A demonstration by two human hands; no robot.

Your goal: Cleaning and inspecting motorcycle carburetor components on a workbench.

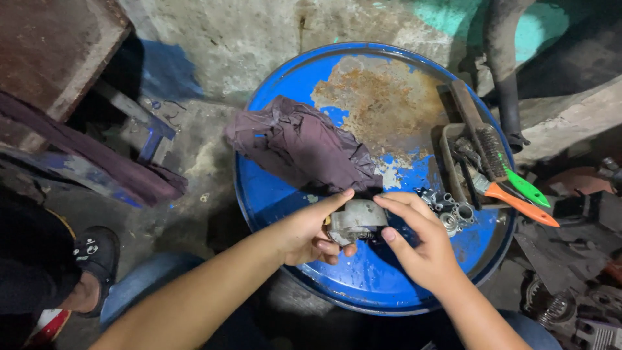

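Gripping a grey metal part [357, 220] over the blue drum lid [285, 188], the left hand [311, 233] is closed around it; the right hand [418, 243] touches its edge with open fingers. A purple rag [298, 142] lies just behind, wire brushes [499, 162] to the right.

Just one view here, a head-worn camera that looked almost straight down from pretty close over a blue drum lid [285, 188] sitting on a concrete floor [214, 39]. The person's own forearms came in from the bottom edge, and the lid filled the middle of the frame.
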